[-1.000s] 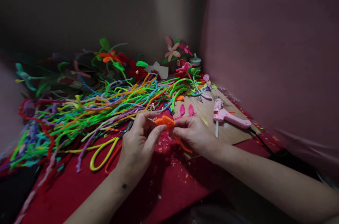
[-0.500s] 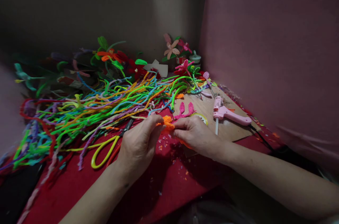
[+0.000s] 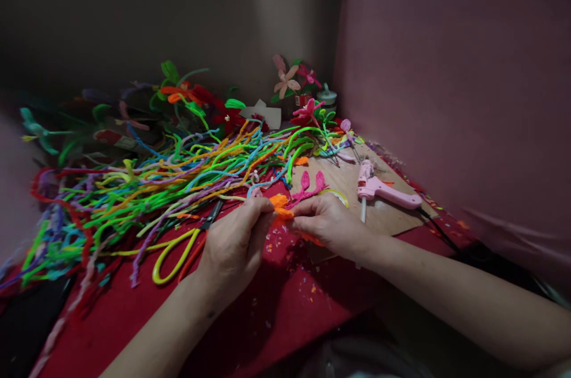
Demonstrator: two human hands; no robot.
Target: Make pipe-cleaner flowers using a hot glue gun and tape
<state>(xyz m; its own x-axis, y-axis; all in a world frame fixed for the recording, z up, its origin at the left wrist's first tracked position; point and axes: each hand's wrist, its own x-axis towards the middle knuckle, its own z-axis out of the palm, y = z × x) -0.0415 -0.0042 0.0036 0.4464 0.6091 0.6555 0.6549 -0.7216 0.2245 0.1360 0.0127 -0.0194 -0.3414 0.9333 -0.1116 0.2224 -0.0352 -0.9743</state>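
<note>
Between my two hands is an orange pipe cleaner piece (image 3: 281, 205), bent into small fuzzy loops. My left hand (image 3: 236, 241) pinches its left side between thumb and fingers. On the other side, my right hand (image 3: 328, 223) grips it with closed fingertips, and a bit of orange shows below that palm. Just beyond the fingers, pink pipe cleaner loops (image 3: 312, 183) lie on a brown board (image 3: 383, 220). Scissors with a yellow handle (image 3: 176, 265) rest beside my left wrist, partly covered by it.
A heap of colourful pipe cleaners (image 3: 178, 187) spreads over the red cloth (image 3: 250, 330) on the left. The pink glue gun (image 3: 386, 190) lies on the board, its cord running right. Fuzzy flowers (image 3: 285, 81) and a lidded jar (image 3: 328, 97) stand at the back by the walls.
Both hands keep hold of the orange piece and have barely moved. The whole view has shifted slightly, and the orange loops look a little turned.
</note>
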